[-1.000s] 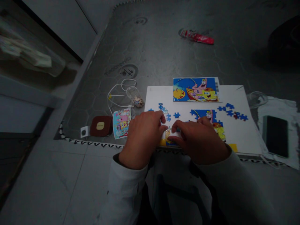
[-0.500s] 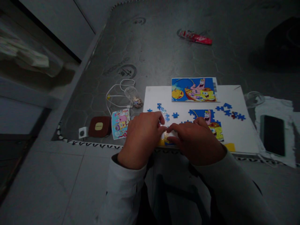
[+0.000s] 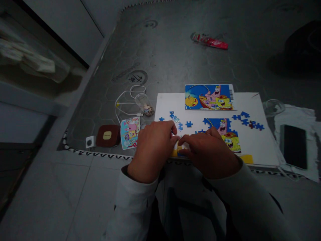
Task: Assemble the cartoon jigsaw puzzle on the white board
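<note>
You seem to be in a home, though which room you cannot tell. Household things lie around you on a broad grey covering [image 3: 170, 63] with a stitched black-and-white edge: a phone [image 3: 294, 147] on white paper [image 3: 309, 134], a loose white cable [image 3: 125, 92], and a cartoon jigsaw [image 3: 232, 142] on a white board [image 3: 255, 144]. Below you run pale, glossy floor tiles [image 3: 57, 194]. To your left, pale cloth [image 3: 27, 58] sits in a recess beside a plain light panel [image 3: 67, 23]. The light is dim.
</note>
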A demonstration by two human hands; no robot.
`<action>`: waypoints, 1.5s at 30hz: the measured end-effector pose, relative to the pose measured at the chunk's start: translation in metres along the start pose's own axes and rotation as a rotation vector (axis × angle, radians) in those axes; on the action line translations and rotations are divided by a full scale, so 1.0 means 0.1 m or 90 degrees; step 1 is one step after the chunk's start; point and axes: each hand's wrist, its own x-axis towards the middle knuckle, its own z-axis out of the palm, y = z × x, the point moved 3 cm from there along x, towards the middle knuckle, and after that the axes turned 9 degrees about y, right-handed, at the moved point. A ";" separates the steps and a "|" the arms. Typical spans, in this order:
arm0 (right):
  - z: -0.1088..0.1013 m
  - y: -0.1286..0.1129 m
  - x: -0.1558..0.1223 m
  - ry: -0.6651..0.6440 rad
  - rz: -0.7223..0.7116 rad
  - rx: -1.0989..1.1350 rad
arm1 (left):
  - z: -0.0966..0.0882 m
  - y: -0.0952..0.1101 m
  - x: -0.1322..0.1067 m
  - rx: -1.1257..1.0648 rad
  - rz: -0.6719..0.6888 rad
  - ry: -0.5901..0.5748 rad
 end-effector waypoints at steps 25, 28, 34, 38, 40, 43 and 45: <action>0.01 0.11 -0.04 0.087 -0.030 -0.027 | -0.35 -0.27 -0.28 0.098 -0.110 -0.010; -0.01 0.17 -0.05 0.100 -0.022 -0.052 | -0.28 -0.27 -0.26 0.110 -0.093 -0.051; -0.04 0.28 -0.05 0.094 -0.001 -0.074 | -0.22 -0.26 -0.21 0.132 -0.081 -0.085; -0.02 0.30 -0.05 0.078 0.001 -0.075 | -0.20 -0.26 -0.19 0.115 -0.085 -0.101; 0.00 0.30 -0.05 0.061 0.007 -0.064 | -0.18 -0.27 -0.17 0.094 -0.084 -0.107; 0.01 0.30 -0.05 0.053 0.010 -0.057 | -0.16 -0.27 -0.16 0.080 -0.083 -0.106; 0.01 0.30 -0.04 0.056 0.013 -0.055 | -0.16 -0.27 -0.16 0.082 -0.084 -0.102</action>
